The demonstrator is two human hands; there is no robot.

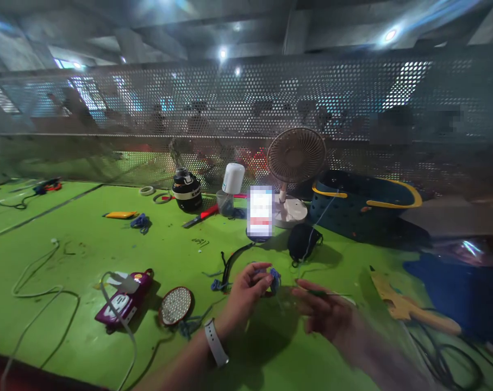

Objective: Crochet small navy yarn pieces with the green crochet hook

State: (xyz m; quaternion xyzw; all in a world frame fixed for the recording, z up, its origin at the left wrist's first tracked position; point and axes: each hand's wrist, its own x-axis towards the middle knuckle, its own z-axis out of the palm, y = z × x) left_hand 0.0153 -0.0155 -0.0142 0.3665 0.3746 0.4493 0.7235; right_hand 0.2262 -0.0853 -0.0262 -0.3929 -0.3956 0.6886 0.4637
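My left hand is closed, its thumb and fingers pinching a small blue crocheted yarn piece. To its right, my right hand is smeared by motion and grips a thin crochet hook with a green handle. A gap separates the two hands. Behind them sits a dark round pouch, with a pale blue strand of yarn rising from it toward the basket. Left of my left hand lie a black strap and some blue yarn scraps.
A phone with a lit screen stands before a fan. A dark blue basket is behind right. Left are a purple power strip and a round studded disc. A yellow glue gun lies right.
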